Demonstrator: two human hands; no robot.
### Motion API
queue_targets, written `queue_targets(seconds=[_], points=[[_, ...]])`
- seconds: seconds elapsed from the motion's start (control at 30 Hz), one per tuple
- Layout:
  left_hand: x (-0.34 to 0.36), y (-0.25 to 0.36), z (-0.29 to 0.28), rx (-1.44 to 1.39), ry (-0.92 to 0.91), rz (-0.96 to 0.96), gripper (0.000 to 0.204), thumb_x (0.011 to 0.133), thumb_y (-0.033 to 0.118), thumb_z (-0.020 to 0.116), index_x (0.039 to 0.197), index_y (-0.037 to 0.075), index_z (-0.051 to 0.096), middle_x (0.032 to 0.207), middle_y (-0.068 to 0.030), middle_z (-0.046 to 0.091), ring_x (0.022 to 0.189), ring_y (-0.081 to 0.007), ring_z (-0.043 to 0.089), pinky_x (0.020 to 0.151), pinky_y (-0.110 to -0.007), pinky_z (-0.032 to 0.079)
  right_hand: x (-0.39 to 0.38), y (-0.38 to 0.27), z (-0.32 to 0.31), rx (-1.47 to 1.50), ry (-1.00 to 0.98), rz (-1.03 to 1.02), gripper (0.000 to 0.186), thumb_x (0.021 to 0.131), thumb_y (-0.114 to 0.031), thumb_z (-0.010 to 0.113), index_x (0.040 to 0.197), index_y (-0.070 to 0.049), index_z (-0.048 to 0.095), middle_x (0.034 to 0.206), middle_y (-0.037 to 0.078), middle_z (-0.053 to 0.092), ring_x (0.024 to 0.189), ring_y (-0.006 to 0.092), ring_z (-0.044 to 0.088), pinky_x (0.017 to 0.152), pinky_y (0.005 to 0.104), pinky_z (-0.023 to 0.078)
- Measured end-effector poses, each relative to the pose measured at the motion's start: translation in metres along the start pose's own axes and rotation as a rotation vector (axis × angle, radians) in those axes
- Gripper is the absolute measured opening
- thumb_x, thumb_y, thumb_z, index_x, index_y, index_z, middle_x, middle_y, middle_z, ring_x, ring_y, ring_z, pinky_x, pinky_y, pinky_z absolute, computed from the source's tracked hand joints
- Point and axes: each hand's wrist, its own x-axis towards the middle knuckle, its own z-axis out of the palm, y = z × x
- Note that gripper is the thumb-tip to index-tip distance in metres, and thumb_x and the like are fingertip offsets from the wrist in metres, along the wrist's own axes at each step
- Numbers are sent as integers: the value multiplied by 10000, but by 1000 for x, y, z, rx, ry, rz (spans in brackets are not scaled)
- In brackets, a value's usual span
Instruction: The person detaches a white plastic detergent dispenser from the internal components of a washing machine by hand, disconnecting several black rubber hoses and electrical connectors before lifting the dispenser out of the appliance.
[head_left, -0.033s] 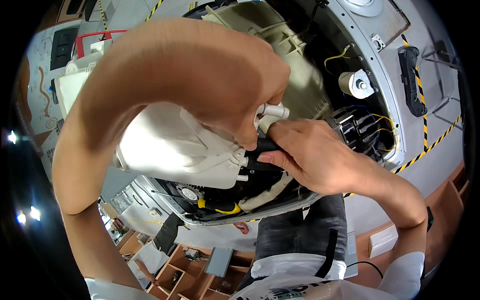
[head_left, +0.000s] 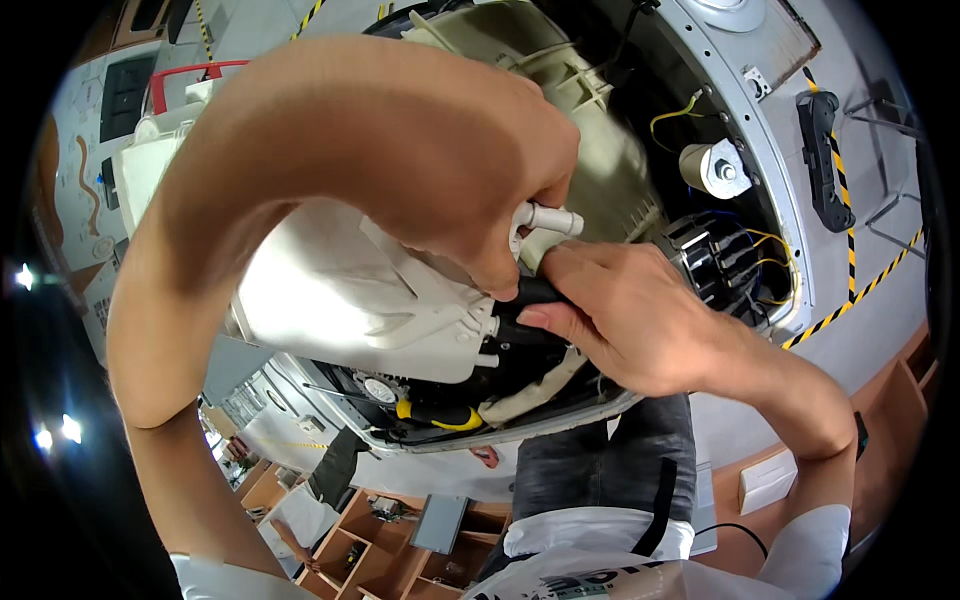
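Note:
My left hand (head_left: 500,170) reaches over from the left, closed, its thumb against a short black rubber hose (head_left: 538,290). A white plastic pipe fitting (head_left: 552,219) sticks out beside its curled fingers, which are partly hidden. From the right, my right hand (head_left: 640,315) pinches the same hose, thumb in front. Just left of the thumbs is the white plastic housing (head_left: 400,300), with small spouts (head_left: 487,360) on its edge. Behind both hands stands the cream plastic tub (head_left: 590,130) of an opened appliance, apparently a washing machine.
A yellow-and-black-handled screwdriver (head_left: 440,413) lies in the near side of the machine. At right are a white cylindrical part (head_left: 714,168), wiring and the metal frame edge (head_left: 755,150). Wooden compartments (head_left: 385,565) stand below, and another person's arm (head_left: 295,545) shows at lower left.
The white pipe fitting has shifted very slightly to the right. Both hands keep their hold in nearly the same place.

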Motion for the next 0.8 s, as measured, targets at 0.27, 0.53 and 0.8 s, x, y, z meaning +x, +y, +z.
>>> queue_targets(seconds=[0.27,0.53,0.8], points=[[0,-16,7,-143,66,88,397,671,270,811,879,-49,696,746,-184,640,734,-369,617,659,-404,486,-5,1,18,-44,240,3,304,896,-241,705,819,-12,521,733,157,577,650,402,586,566,466,467],[-4,-19,10,-106,136,123,388,659,254,804,880,-45,693,766,-174,655,733,-366,626,647,-408,482,-7,0,25,-81,391,-28,283,850,-211,752,809,-11,557,692,132,552,595,348,570,516,429,449],[-9,-20,15,-150,251,156,383,645,264,807,816,-56,685,703,-190,624,676,-372,612,595,-409,463,-6,-2,34,-184,513,-34,275,813,-203,780,780,-21,577,656,111,531,545,317,545,475,397,430]])
